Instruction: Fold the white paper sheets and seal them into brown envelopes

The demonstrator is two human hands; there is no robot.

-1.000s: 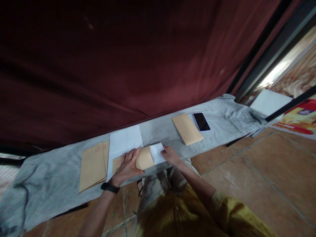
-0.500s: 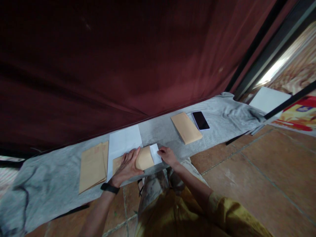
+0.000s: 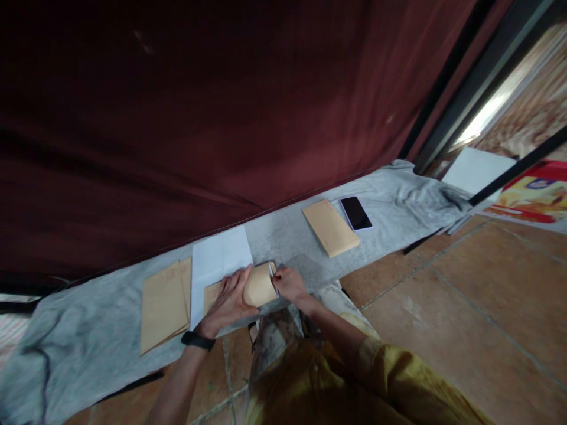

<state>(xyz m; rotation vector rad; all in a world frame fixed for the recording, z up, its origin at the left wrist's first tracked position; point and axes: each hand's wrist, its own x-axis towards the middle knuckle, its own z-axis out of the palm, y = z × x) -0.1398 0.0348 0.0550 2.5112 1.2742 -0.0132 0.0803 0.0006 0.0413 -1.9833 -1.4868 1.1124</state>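
Note:
A brown paper envelope [image 3: 259, 287] lies near the front edge of the cloth-covered bench, its open end bulging toward the right. My left hand [image 3: 230, 298] grips it from the left, thumb along the near edge and fingers over the top. At the mouth, my right hand [image 3: 289, 283] pinches a folded white paper [image 3: 273, 280]. Only a narrow strip of that paper shows; the rest is inside the envelope. Under and behind the envelope are white sheets [image 3: 219, 254]. To the left lie several brown envelopes [image 3: 163, 304], overlapping.
A stack of brown envelopes [image 3: 331, 227] lies to the right, beside a dark-screened phone [image 3: 356, 213]. Grey cloth [image 3: 88, 330] covers the bench. A dark red curtain [image 3: 248, 118] hangs behind. On the right stand a black metal bar [image 3: 522, 171] and a colourful box [image 3: 535, 198].
My right hand has moved left, and the white paper has slid deeper into the envelope. My left hand keeps its grip. The view has shifted slightly.

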